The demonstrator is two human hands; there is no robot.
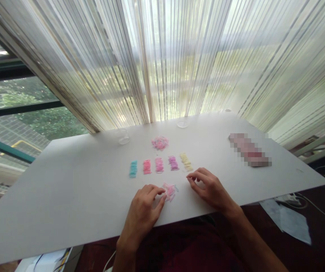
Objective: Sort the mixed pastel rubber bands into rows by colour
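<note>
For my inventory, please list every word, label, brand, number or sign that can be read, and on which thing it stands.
None can be read.
The long pinkish object on the table is pixelated, so any print there is unreadable.
The small coloured pieces show no legible marking.

Bare hands (143, 207), dark maroon clothing (191, 247)

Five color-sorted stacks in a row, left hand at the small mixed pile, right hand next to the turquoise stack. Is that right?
Not quite: the head view shows the right hand next to the pale yellow stack, not the turquoise one. The five color-sorted stacks and the left hand at the small mixed pile are correct.
</note>
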